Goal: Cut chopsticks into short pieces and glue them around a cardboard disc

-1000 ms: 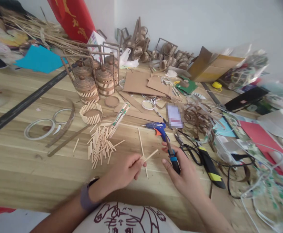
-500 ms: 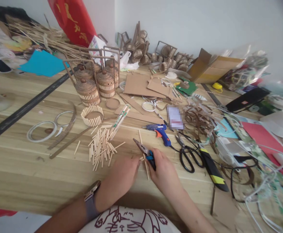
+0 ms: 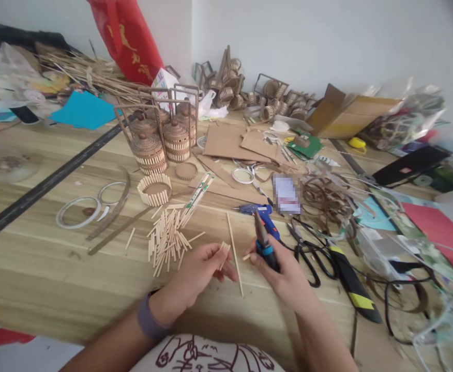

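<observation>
My left hand (image 3: 207, 263) pinches a few short wooden sticks (image 3: 224, 248) between thumb and fingers. In my right hand (image 3: 284, 268) are the pliers (image 3: 264, 242), their jaws pointing away from me. A short pale stick piece (image 3: 246, 257) pokes out from the fingers of that hand. Between the hands a long thin stick (image 3: 234, 253) lies on the table. Left of them spreads a loose pile of cut sticks (image 3: 168, 235). Behind it stands a round cardboard base ringed with upright sticks (image 3: 154, 190). Paper-sleeved chopsticks (image 3: 200, 195) lie beside the pile.
A blue glue gun (image 3: 267, 219), scissors (image 3: 307, 250) and a black-yellow cutter (image 3: 354, 284) lie to the right. Handled lidded baskets (image 3: 149, 150) stand at the back left. Tape rolls (image 3: 78, 212) and cardboard sheets (image 3: 228, 142) lie around.
My hands have drawn apart. The pliers have moved right, away from my left hand, and now point more upright. My left hand has turned, showing the sticks in its fingers. The view has shifted slightly.
</observation>
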The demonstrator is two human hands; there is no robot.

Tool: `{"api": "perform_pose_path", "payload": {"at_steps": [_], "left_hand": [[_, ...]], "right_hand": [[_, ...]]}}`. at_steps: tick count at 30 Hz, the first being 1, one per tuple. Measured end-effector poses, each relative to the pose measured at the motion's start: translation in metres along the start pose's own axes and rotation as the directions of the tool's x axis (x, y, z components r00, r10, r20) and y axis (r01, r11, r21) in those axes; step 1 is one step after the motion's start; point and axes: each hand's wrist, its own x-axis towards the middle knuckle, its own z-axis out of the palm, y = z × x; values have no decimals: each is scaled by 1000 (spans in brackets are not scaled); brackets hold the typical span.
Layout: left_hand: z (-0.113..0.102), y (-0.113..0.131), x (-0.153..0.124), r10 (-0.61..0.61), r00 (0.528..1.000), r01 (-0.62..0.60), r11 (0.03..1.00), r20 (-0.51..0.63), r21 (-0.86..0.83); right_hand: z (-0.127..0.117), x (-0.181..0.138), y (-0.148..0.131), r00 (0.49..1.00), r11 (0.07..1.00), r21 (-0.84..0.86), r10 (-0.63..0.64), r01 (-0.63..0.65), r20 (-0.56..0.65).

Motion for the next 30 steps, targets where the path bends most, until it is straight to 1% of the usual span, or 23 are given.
{"api": "perform_pose_path", "payload": {"at_steps": [2,4,6,8,10,14,16,18,21,24,27,29,30], "left_hand": [[1,-2,2,-83,997,83,994,-1,-70],[3,-3,2,-130,992,130,985,8,-117],[4,-4,1,-146,989,146,978,12,-146],[5,-3,-1,-145,989,145,977,10,-155],[6,-3,-2,-138,990,140,980,23,-139],[5,-4,-2,-128,987,139,984,96,-114],[4,-4,-2,-121,985,136,983,120,-120],[2,-4,-2,-118,983,136,983,138,-125],[2,-6,-2,-97,983,115,987,153,-115],[0,-7,1,-43,991,51,997,123,-65],[-5,-3,0,39,999,-40,999,32,34],[-11,6,-5,107,992,-95,982,-69,165],[-16,11,-10,138,984,-104,958,-112,265]], "right_hand": [[2,-5,-8,991,992,-97,-69,80,110],[5,-8,-17,965,966,-192,-129,174,229],[6,-9,-23,933,933,-267,-149,242,328],[7,-7,-26,919,915,-306,-141,263,367],[6,-5,-24,927,920,-295,-148,257,346],[7,-1,-14,959,956,-190,-183,225,216],[8,1,-9,976,973,-157,-141,167,165],[10,3,-4,987,987,-124,-84,101,139],[11,5,0,991,997,-52,-56,63,122],[11,8,6,995,998,-42,-46,50,88],[10,12,16,1000,988,-154,-13,11,-14],[11,13,23,998,971,-237,1,-14,-58],[13,13,26,998,963,-270,3,-18,-57]]}}
